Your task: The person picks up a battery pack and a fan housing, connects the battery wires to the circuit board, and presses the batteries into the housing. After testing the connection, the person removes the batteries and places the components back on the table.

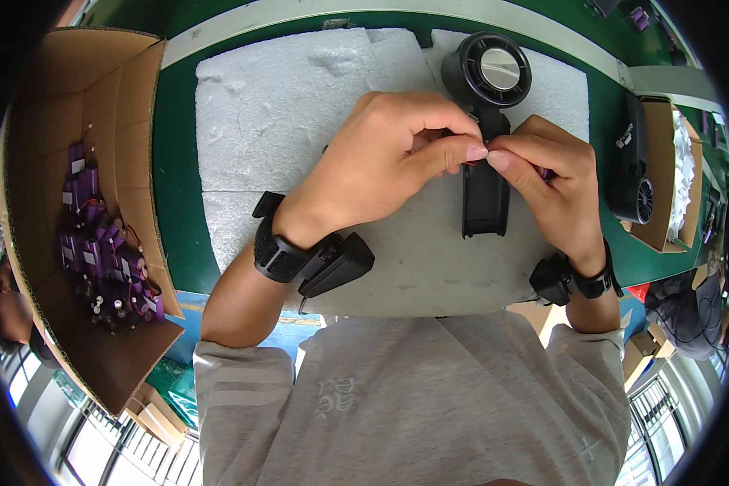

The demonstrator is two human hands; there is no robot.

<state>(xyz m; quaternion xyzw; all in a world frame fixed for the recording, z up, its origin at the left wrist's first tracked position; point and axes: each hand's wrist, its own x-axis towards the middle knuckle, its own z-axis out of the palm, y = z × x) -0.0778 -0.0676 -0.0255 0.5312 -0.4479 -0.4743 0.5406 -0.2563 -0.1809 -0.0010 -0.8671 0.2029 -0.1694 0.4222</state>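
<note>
As I work remotely, my left hand (405,150) and right hand (555,174), fingers (543,150) pinched on something indiscernible, meet over a black fan (494,73).

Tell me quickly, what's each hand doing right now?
Left hand: closed in a pinch, held item unclear.
Right hand: closed in a pinch, held item unclear.

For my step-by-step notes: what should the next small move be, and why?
Probably ease the red wire down toward the open black handle: it shows right above the handle, where the left hand and right hand come together. What the wire connects to is hidden, so this is only a judgement.
</note>
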